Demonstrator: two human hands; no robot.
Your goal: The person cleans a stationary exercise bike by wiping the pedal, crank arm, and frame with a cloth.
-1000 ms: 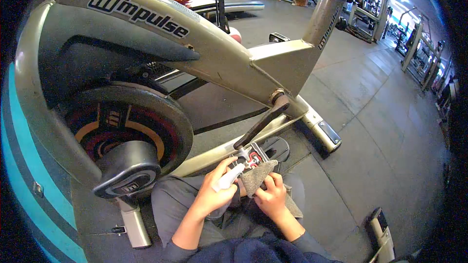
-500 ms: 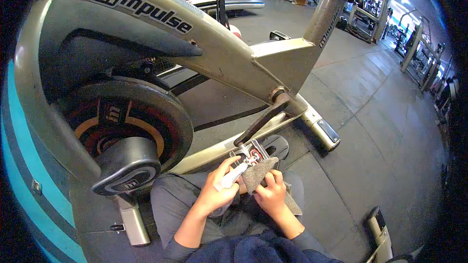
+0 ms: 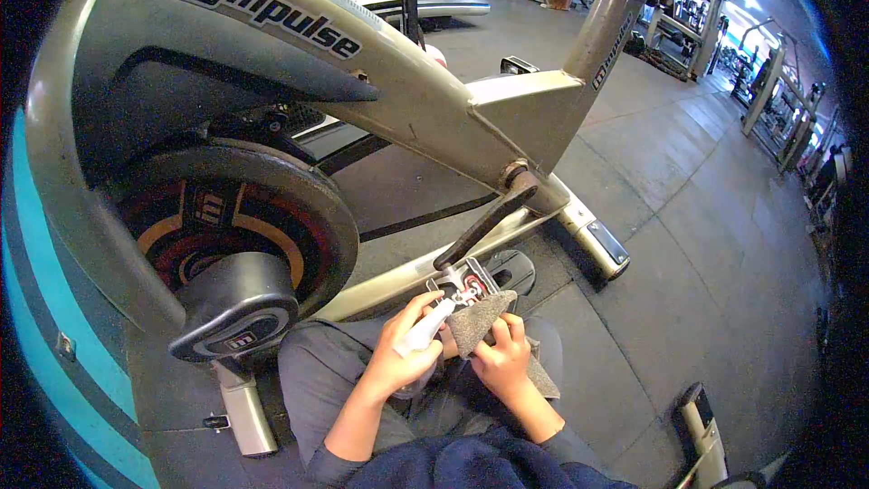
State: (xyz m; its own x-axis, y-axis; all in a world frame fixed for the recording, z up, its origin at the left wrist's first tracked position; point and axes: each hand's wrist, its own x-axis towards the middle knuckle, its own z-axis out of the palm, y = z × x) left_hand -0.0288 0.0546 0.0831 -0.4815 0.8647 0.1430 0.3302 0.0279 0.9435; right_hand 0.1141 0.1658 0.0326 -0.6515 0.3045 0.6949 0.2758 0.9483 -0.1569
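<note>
A pedal with a red and silver mechanism hangs at the end of the dark crank arm of a spin bike. My left hand is closed around a small white tube, whose tip points at the pedal's mechanism and seems to touch it. With bent fingers, my right hand grips a grey cloth just below the pedal. One cloth corner lies against the pedal's near edge, and another part hangs below the hand.
The bike's frame and flywheel stand close in front. My bent legs are beneath my hands. Another machine's foot is at lower right. Rubber tiles cover the floor, with further gym machines and people behind.
The view has shifted very slightly. Both hands, the tube and the cloth stay almost where they were at the pedal.
</note>
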